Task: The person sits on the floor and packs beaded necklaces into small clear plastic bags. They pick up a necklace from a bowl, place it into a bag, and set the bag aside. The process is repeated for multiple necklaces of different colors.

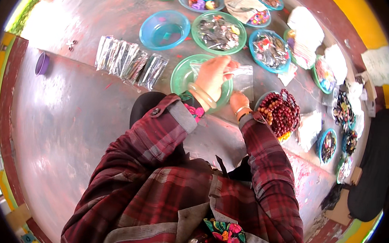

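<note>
Over a green bowl (178, 79), the left hand (212, 76) curls at the upper edge of a clear plastic bag (245, 81), its hold unclear; the right hand (239, 100) grasps the lower edge near red beads (289, 113).

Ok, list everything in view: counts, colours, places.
Clear bag: one, transparent, centre
Basins: over a dozen, mostly green or blue, ahead, right
Bead strands: several, dark red, brown, centre-right
Slim packets: one row, mostly silvery, centre-left
Small bowl: one, purple, far left
Cloths or bags: several, whitish, right
Long object: one, black, far right
Cardboard: some, brown, lower right
Sleeves: two, red-grey plaid, lower centre
Left hand: one, at bag
Right hand: one, at bag
</note>
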